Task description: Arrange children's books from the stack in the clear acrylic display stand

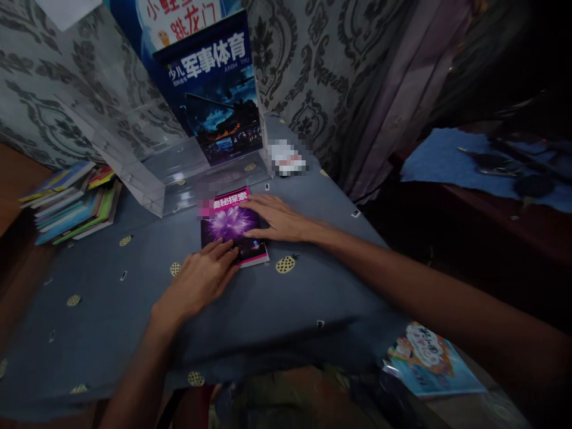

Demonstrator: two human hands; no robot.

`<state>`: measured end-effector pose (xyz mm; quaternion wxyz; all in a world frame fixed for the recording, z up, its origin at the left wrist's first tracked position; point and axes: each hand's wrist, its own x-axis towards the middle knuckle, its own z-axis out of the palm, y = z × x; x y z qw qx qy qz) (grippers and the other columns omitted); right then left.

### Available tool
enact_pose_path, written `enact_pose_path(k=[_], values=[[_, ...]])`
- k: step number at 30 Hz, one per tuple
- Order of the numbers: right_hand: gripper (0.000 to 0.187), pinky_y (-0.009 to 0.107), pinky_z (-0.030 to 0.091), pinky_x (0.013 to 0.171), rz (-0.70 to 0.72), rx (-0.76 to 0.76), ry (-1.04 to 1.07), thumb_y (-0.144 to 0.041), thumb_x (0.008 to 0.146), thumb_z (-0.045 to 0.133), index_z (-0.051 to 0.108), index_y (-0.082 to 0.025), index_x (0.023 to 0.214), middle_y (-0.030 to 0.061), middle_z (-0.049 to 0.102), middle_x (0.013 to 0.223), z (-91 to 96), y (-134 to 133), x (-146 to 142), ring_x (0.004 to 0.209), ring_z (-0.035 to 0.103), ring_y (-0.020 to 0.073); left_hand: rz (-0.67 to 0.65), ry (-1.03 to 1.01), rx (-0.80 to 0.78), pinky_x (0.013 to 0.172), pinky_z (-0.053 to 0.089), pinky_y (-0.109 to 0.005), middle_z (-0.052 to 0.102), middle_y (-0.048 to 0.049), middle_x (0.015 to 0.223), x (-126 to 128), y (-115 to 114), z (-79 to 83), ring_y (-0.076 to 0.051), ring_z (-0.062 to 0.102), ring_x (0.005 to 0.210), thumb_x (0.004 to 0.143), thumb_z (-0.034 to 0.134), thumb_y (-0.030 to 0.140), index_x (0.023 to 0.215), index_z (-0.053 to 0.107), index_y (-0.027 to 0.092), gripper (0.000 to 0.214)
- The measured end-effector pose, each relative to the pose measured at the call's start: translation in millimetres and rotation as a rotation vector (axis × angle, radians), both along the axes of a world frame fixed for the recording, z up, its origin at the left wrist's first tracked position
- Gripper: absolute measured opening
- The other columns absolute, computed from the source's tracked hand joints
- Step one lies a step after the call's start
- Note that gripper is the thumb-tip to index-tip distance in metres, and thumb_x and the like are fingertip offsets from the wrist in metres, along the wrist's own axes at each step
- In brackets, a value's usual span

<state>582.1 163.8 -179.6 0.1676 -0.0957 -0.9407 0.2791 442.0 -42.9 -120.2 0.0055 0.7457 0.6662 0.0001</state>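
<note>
A book with a purple burst on a black and pink cover (226, 223) lies flat on the cloth-covered table (286, 304). My left hand (196, 277) rests at the book's near left edge, fingers stretched over the lower cover. From the right side, my right hand (279, 219) reaches across the book's right edge with its fingers apart, touching or hovering just over the cover. Neither hand grips it. Behind the book stands a clear acrylic book stand (179, 193), holding a dark blue book with a tank picture (223, 101) upright.
A stack of books (78, 205) sits at the table's left. Behind the tank book leans a blue book (179, 21). A small white item, blurred out (288, 158), lies right of the stand. Patterned curtains (304, 71) hang behind. At lower right lies a light-blue picture book (433, 360).
</note>
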Motion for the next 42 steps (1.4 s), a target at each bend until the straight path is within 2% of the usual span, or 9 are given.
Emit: enact_pose_path(k=[5, 9, 16, 21, 27, 31, 34, 37, 42], values=[[0.108, 0.065, 0.017, 0.12, 0.08, 0.02, -0.121, -0.072, 0.069, 0.076, 0.032, -0.025, 0.156, 0.016, 0.024, 0.165, 6.4, -10, 5, 0.153, 0.015, 0.042, 0.049, 0.019, 0.018, 0.084, 0.059, -0.042, 0.068, -0.0147, 0.13, 4, -1, -3.5, -0.032, 0.063, 0.12, 0.099, 0.051, 0.032, 0.122, 0.069, 0.017, 0.033], [0.115, 0.064, 0.009, 0.122, 0.131, 0.024, -0.214, -0.072, 0.063, 0.08, 0.033, -0.026, 0.157, 0.0154, 0.015, 0.168, 10.5, -16, 8, 0.154, 0.007, 0.0427, 0.095, -0.129, 0.055, 0.088, 0.057, -0.039, 0.071, -0.0098, 0.124, -5, 1, -6.2, -0.027, 0.067, 0.112, 0.1, 0.047, 0.032, 0.117, 0.071, 0.021, 0.031], [0.113, 0.06, 0.002, 0.123, 0.16, -0.022, -0.282, -0.074, 0.066, 0.077, 0.032, -0.027, 0.158, 0.0138, 0.01, 0.17, 18.4, -16, 10, 0.155, 0.0, 0.0397, 0.505, -0.333, 0.263, 0.099, 0.048, -0.051, 0.069, -0.0146, 0.124, -45, 18, -29.9, -0.034, 0.062, 0.114, 0.095, 0.049, 0.037, 0.135, 0.058, 0.019, 0.045], [0.116, 0.062, 0.001, 0.123, 0.151, -0.064, -0.346, -0.075, 0.063, 0.077, 0.031, -0.025, 0.158, 0.0153, 0.007, 0.17, 24.4, -18, 9, 0.155, -0.004, 0.0414, 0.543, -0.848, 0.385, 0.103, 0.047, -0.046, 0.067, -0.0118, 0.127, -60, 29, -45.8, -0.029, 0.061, 0.118, 0.087, 0.06, 0.035, 0.134, 0.057, 0.02, 0.049], [0.116, 0.064, 0.0, 0.122, 0.157, -0.078, -0.387, -0.073, 0.062, 0.079, 0.035, -0.025, 0.157, 0.0171, 0.008, 0.169, 32.1, -18, 10, 0.155, -0.005, 0.0419, 0.845, -1.719, 0.388, 0.066, 0.055, -0.026, 0.073, -0.0051, 0.093, -66, 33, -44.4, -0.016, 0.068, 0.073, 0.071, 0.076, 0.02, 0.116, 0.062, 0.017, 0.047], [0.095, 0.065, 0.01, 0.122, 0.142, -0.097, -0.285, -0.066, 0.073, 0.076, 0.042, -0.027, 0.153, 0.0158, 0.017, 0.168, 26.0, -14, 12, 0.155, 0.005, 0.0409, 0.711, -1.961, 0.209, 0.062, 0.056, -0.024, 0.073, -0.0062, 0.08, -62, 33, -39.0, -0.014, 0.067, 0.061, 0.067, 0.08, 0.014, 0.098, 0.069, 0.011, 0.033], [0.059, 0.059, 0.026, 0.12, 0.073, -0.099, -0.09, -0.046, 0.094, 0.06, 0.047, -0.029, 0.149, 0.013, 0.03, 0.164, 15.1, -11, 12, 0.153, 0.022, 0.0338, 0.641, -2.022, 0.248, 0.062, 0.057, -0.024, 0.075, -0.0066, 0.081, -59, 32, -35.2, -0.015, 0.069, 0.064, 0.066, 0.084, 0.014, 0.098, 0.071, 0.011, 0.035], [0.048, 0.055, 0.035, 0.117, -0.036, -0.111, 0.058, -0.03, 0.097, 0.053, 0.052, -0.026, 0.144, 0.0134, 0.041, 0.157, 7.5, -9, 10, 0.148, 0.035, 0.03, 0.593, -2.037, 0.266, 0.063, 0.057, -0.023, 0.075, -0.0068, 0.082, -56, 30, -32.7, -0.015, 0.07, 0.065, 0.065, 0.086, 0.016, 0.097, 0.073, 0.012, 0.035], [0.044, 0.047, 0.058, 0.091, -0.112, -0.322, 0.223, -0.022, 0.089, 0.052, 0.06, -0.025, 0.132, 0.0098, 0.067, 0.119, 2.4, -5, 2, 0.1, 0.067, 0.0243, 0.529, -2.025, 0.295, 0.064, 0.055, -0.023, 0.076, -0.0058, 0.085, -52, 30, -28.8, -0.016, 0.069, 0.068, 0.064, 0.09, 0.025, 0.101, 0.074, 0.015, 0.042]])
